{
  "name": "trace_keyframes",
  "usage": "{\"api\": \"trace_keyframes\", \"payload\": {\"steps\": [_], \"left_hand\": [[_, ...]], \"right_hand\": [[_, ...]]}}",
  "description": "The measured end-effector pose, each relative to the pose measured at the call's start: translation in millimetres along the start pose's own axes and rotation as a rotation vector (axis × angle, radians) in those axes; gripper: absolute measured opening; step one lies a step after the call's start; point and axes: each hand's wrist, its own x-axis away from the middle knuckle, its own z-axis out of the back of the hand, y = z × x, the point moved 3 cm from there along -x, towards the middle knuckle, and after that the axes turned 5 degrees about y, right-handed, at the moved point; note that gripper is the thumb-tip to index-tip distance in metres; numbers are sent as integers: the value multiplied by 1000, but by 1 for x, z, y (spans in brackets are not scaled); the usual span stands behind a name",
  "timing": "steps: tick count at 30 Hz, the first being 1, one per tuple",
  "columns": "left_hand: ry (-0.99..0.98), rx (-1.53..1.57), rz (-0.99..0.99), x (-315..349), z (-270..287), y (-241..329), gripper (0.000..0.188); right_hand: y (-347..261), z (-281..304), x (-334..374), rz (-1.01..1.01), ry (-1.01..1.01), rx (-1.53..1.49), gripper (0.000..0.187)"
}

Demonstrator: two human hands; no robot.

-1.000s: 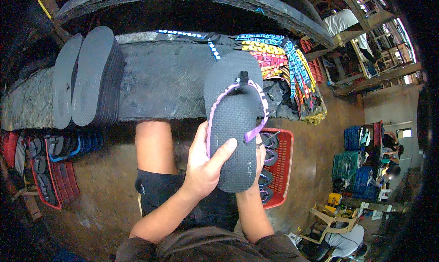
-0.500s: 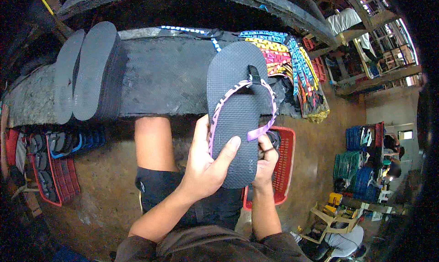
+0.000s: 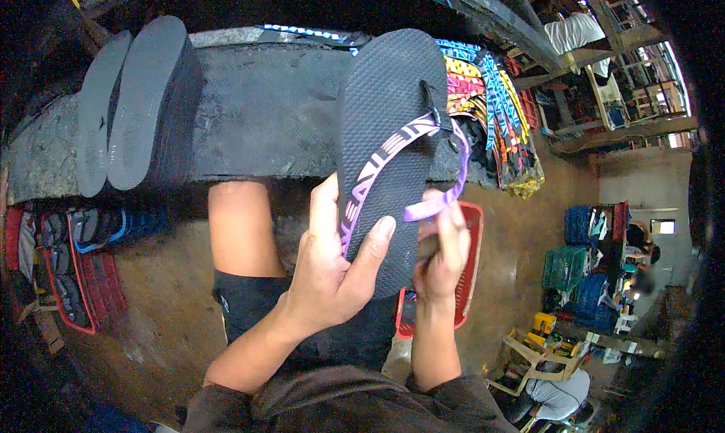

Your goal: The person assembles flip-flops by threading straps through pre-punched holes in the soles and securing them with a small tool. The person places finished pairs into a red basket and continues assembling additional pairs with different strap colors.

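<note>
Flip-flop (image 3: 400, 178) at mid-frame is clamped in the left hand (image 3: 332, 271); right of centre, the right hand (image 3: 442, 261) touches its purple strap (image 3: 420, 209), whether pinching I cannot tell.

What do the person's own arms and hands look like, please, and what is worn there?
The left hand and right hand wear no gloves. Both forearms are bare, with no watch visible at either wrist. Dark, loose sleeves end near the elbows.
</note>
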Motion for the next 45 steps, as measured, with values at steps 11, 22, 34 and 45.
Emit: {"api": "trace_keyframes", "payload": {"steps": [11,22,34,45], "left_hand": [[-63,-8,-26,-4,-6,-3,48],[92,-74,33,-7,0,-15,38],[-348,-427,506,-16,68,7,16],[57,339,213,-8,37,-37,23]], "right_hand": [[50,-7,22,-314,-149,-402,65],[15,-20,13,-87,-212,277,42],[-21,-28,-16,260,-126,690,22],[-28,-39,-8,9,-71,295,15]]}}
